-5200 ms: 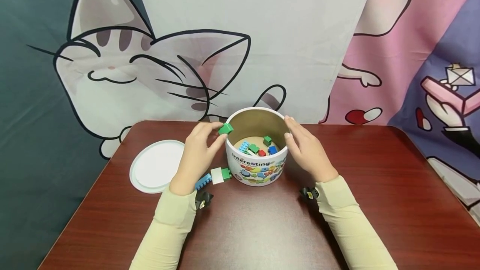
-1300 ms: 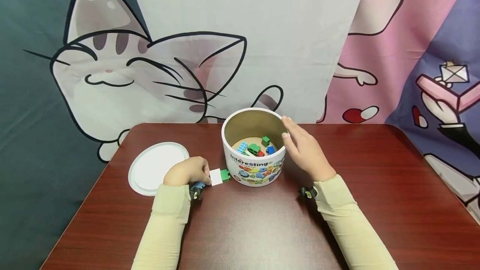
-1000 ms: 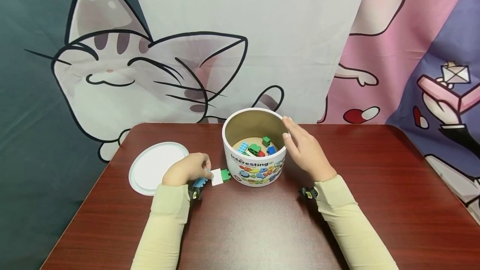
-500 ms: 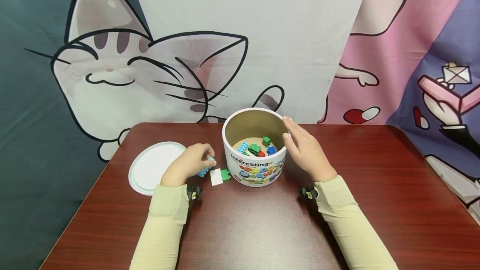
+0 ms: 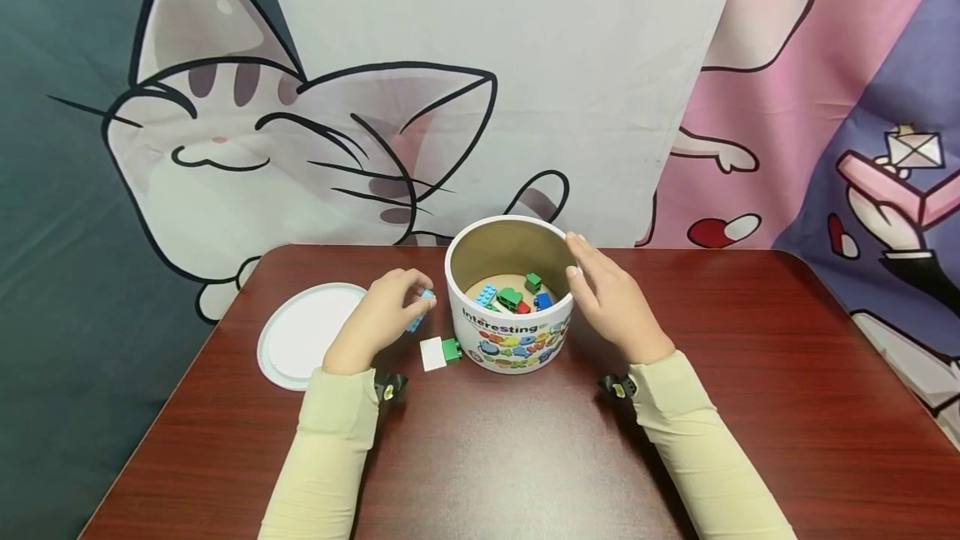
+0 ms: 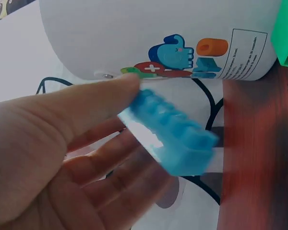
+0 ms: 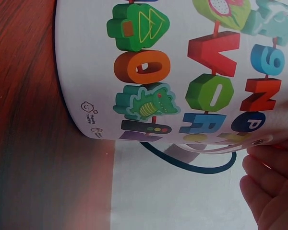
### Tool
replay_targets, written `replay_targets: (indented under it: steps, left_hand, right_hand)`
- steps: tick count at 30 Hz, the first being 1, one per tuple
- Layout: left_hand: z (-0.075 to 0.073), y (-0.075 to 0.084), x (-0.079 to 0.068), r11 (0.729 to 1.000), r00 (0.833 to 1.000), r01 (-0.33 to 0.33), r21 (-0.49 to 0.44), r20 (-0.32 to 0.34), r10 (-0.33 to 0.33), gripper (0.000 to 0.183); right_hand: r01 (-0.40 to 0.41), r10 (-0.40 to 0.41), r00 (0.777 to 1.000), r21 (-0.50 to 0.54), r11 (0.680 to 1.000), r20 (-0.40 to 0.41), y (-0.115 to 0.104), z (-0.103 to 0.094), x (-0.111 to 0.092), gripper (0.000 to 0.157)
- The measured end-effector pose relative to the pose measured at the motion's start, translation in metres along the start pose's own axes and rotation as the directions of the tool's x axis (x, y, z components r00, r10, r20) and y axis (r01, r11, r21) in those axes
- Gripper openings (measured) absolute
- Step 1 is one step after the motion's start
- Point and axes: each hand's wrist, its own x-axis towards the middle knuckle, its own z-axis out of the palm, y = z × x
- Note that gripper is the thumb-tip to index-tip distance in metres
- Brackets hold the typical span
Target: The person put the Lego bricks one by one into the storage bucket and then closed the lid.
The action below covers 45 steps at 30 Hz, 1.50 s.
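Note:
Between thumb and fingers, my left hand point(image 5: 381, 312) pinches a light blue toy brick point(image 6: 170, 132), lifted above the table just left of the round white tub point(image 5: 517, 342). Studs run along one side of the brick. My right hand point(image 5: 617, 307) rests against the tub's right side with its fingers fairly straight at the rim. Inside the tub lie several small bricks, among them a green brick point(image 5: 510, 299), a light blue brick point(image 5: 486, 295) and a dark blue brick point(image 5: 543, 301). On the table at the tub's left foot sit a white brick point(image 5: 432, 354) and a green brick point(image 5: 452, 350).
A round white lid point(image 5: 307, 336) lies on the dark red-brown table point(image 5: 510, 457), left of my left hand. Behind the table's far edge hangs a cloth backdrop point(image 5: 570, 65) printed with cartoon cats.
A green brick left my left hand, which then reached down by the lid and took up the light blue brick. It has since risen towards the tub's rim. The right hand stays in place.

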Motion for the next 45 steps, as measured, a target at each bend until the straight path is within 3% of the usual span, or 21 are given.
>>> replay_targets:
  steps: [7,12,17,22,27,32,38,41,43,45]
  left_hand:
    - [-0.002,0.009,-0.001,1.000,0.983,0.003,-0.028,-0.185,-0.008,0.026]
    - [-0.004,0.018,-0.001,0.992,0.946,-0.031,-0.122,-0.325,-0.010,0.028]
    - [-0.003,0.026,-0.002,0.983,0.908,-0.084,-0.161,-0.419,0.009,0.028]
    - [-0.001,0.031,-0.001,0.971,0.845,-0.161,-0.175,-0.533,0.044,0.026]
    - [0.001,0.039,-0.003,0.938,0.776,-0.254,-0.234,-0.628,0.053,0.024]
    - [0.004,0.045,-0.002,0.899,0.731,-0.337,-0.278,-0.680,0.064,0.024]
    - [0.009,0.051,-0.003,0.873,0.678,-0.415,-0.256,-0.727,0.108,0.024]
    - [0.011,0.054,-0.004,0.856,0.675,-0.441,-0.269,-0.728,0.119,0.025]
    - [0.012,0.055,-0.004,0.846,0.695,-0.445,-0.294,-0.709,0.120,0.027]
    - [0.015,0.056,-0.004,0.833,0.726,-0.445,-0.329,-0.678,0.120,0.028]
  right_hand:
    - [0.000,0.000,1.000,0.003,1.000,0.004,0.000,0.000,0.000,0.052]
    - [-0.001,0.001,1.000,0.005,1.000,0.003,0.000,0.000,0.000,0.052]
    - [-0.002,0.002,1.000,0.005,1.000,0.001,0.002,0.001,0.000,0.052]
    - [0.003,-0.003,1.000,0.009,1.000,-0.004,0.001,0.001,0.000,0.052]
    - [0.000,0.000,1.000,0.012,1.000,-0.001,0.001,0.001,0.000,0.053]
    - [-0.009,0.009,1.000,0.014,1.000,0.001,0.001,0.001,0.000,0.052]
    - [-0.007,0.007,1.000,0.019,1.000,-0.001,0.001,0.001,0.000,0.053]
    - [-0.002,0.002,1.000,0.018,1.000,-0.003,0.001,0.001,0.000,0.052]
    - [-0.005,0.005,1.000,0.017,1.000,-0.002,0.001,0.001,0.000,0.052]
    - [-0.011,0.011,1.000,0.018,1.000,0.001,0.001,0.001,0.000,0.053]
